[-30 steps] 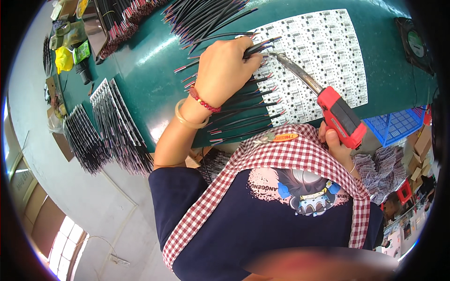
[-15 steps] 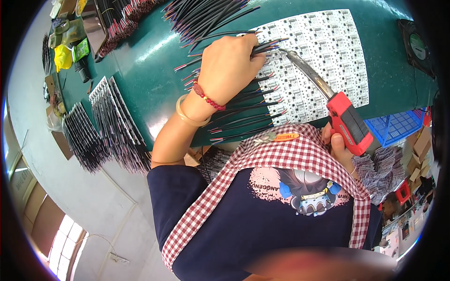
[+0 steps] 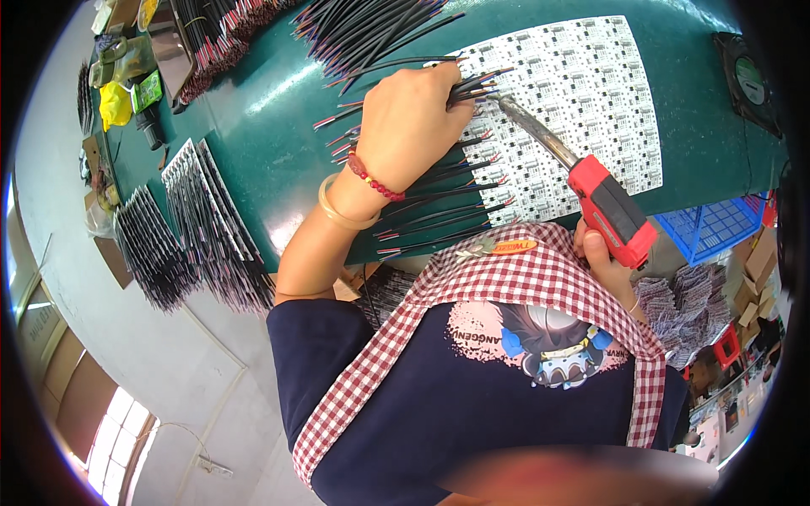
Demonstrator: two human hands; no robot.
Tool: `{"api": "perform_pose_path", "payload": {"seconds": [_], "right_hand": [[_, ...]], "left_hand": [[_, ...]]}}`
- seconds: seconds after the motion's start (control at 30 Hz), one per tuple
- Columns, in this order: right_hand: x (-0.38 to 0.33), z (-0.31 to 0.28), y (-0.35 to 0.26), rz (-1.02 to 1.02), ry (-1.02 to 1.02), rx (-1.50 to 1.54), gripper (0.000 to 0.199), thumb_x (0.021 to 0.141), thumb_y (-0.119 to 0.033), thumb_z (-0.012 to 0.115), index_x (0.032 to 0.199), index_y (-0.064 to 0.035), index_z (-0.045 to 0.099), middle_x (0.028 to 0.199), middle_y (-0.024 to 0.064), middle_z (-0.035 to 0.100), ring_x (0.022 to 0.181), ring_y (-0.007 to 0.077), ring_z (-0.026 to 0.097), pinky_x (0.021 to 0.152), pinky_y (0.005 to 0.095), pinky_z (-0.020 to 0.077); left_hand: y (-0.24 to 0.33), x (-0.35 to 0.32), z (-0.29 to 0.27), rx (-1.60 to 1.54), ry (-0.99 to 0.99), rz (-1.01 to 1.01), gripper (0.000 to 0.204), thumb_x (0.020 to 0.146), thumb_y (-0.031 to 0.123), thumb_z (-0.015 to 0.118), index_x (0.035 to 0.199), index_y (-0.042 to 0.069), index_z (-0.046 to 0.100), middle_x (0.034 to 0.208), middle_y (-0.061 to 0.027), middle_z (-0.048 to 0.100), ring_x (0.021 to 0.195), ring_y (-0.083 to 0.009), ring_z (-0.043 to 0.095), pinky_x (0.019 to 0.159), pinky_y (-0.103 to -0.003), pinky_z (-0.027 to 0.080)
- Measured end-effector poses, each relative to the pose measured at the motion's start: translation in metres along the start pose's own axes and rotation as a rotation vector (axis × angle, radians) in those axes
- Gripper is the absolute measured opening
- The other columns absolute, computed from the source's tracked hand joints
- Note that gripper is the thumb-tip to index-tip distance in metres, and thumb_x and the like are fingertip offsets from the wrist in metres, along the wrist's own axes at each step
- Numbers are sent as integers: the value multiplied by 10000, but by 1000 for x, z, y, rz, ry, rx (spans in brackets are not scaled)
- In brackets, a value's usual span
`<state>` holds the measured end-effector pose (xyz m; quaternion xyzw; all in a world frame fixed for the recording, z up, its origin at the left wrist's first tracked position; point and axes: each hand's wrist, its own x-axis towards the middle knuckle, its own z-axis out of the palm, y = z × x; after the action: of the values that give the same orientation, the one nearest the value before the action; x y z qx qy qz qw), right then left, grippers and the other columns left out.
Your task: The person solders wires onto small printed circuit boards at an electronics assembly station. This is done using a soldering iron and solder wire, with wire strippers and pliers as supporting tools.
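Observation:
My left hand, with a red bead bracelet and a pale bangle at its wrist, is closed on several black cables with stripped, coloured ends. Those ends lie over the left edge of a white circuit board panel. In my right hand is a red and black soldering gun, its handle wrapped by the fingers. The gun's dark metal tip points up and left, close to the board edge beside the held cables. Whether the tip touches a wire is too small to tell. More black cables run along the board's left edge below my left hand.
A loose pile of black cables lies at the far side of the green table. Wired board strips hang over the left edge. A small black fan stands at right, with a blue crate below the table's edge.
The soldering gun has shifted a little to the left with my right hand, its tip moving left and slightly nearer to me. My left hand stays almost in place, still holding the cables.

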<state>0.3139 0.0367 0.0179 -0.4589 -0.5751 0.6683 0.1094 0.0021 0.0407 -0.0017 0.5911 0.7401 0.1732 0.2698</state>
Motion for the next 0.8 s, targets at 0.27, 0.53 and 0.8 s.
{"api": "perform_pose_path", "payload": {"seconds": [0.27, 0.53, 0.8], "right_hand": [[-2, 1, -1, 29, -2, -15, 215, 923, -226, 609, 990, -23, 601, 830, 21, 579, 767, 129, 546, 694, 302, 451], [-5, 3, -14, 45, 116, 174, 258, 917, -274, 622, 893, -17, 605, 724, -5, 553, 673, 92, 498, 637, 272, 396], [-5, -1, -4, 33, 8, 44, 239, 928, -276, 606, 908, -38, 593, 769, -9, 532, 712, 97, 477, 661, 270, 401]], "left_hand": [[-1, -3, 2, -4, 16, -15, 223, 777, 220, 691, 792, 11, 612, 643, -179, 609, 621, -374, 603, 571, -427, 466], [0, 0, -3, 22, -23, 3, 175, 754, 186, 653, 773, 17, 611, 689, -179, 634, 669, -374, 629, 601, -453, 508], [5, -3, -4, 42, -25, 34, 147, 764, 168, 643, 800, 30, 609, 732, -153, 648, 692, -352, 637, 605, -435, 513]]}}
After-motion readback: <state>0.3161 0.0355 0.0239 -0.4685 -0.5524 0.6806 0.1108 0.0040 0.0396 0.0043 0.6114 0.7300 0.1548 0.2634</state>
